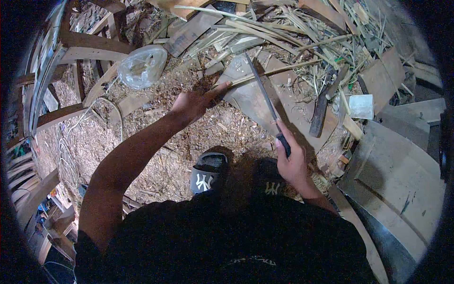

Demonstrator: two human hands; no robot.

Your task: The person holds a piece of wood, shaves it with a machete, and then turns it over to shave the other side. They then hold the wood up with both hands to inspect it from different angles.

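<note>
Stretched out in front of me, my left hand [190, 105] is closed on the near end of a thin wooden strip [289, 69]. The strip runs off to the right above a flat board [250, 109] on the ground. My right hand [294, 163] grips the dark handle of a long, narrow-bladed knife [266, 93]. Its blade points away from me and crosses the strip in this view, a little beyond my left fingertips. On the board's right side lies a dark wooden piece [319, 116].
Split strips [283, 33] pile up at the back. A clear plastic bag [143, 67] sits at left, near curved wooden frames [94, 42] and a coiled cord [68, 146]. Shavings cover the floor around my sandals [208, 175]. At right are a pale square block [361, 106] and a large panel [397, 175].
</note>
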